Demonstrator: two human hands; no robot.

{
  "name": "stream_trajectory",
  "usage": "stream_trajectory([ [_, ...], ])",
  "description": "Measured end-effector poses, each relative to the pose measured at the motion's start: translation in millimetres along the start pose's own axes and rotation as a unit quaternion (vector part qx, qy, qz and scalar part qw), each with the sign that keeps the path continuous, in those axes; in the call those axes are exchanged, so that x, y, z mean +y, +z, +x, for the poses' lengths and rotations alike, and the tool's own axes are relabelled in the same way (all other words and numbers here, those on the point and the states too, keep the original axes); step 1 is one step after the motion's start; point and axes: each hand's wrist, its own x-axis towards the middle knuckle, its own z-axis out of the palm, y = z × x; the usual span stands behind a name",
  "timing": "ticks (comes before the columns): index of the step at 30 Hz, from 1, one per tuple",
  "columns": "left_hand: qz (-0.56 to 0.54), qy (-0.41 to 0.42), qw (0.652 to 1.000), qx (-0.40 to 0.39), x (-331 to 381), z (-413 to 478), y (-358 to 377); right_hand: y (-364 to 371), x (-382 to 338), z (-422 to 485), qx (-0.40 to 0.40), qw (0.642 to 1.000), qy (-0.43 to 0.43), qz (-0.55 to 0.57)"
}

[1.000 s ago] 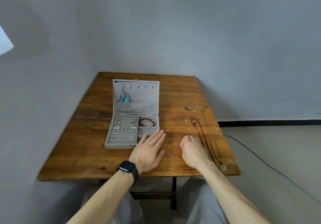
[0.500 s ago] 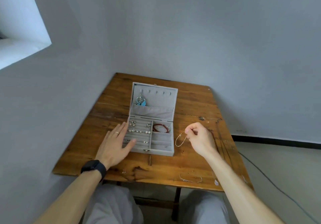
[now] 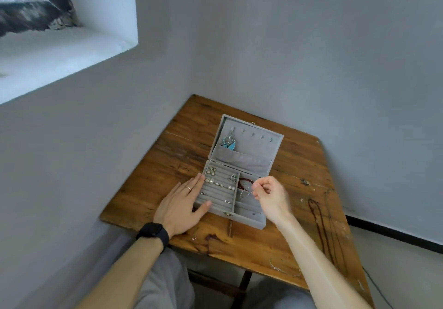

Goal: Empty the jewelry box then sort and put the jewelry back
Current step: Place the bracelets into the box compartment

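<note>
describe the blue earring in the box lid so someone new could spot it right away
On the wooden table stands an open grey jewelry box. Inside its raised lid, find the row of small hooks along the top. The turquoise earring hangs from the leftmost hook, the only blue piece and the only hook in use.

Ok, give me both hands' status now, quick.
Left hand: open, flat, fingers resting on the jewelry box's left edge.
Right hand: closed, pinching a thin silver bracelet over the box's right compartments.
</note>
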Motion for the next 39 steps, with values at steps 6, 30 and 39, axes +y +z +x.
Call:
stream_trajectory([
  [6,0.003,-0.001,1.000,0.013,-1,-2,1,3,15,0,-0.013,0.993,-0.025,-0.116],
  [30,0.015,-0.007,1.000,0.008,3,-4,-3,7,58,-19,0.031,0.929,-0.177,-0.323],
  [39,0.016,-0.010,1.000,0.001,2,-4,-2,3,55,-16,-0.011,0.916,-0.198,-0.349],
])
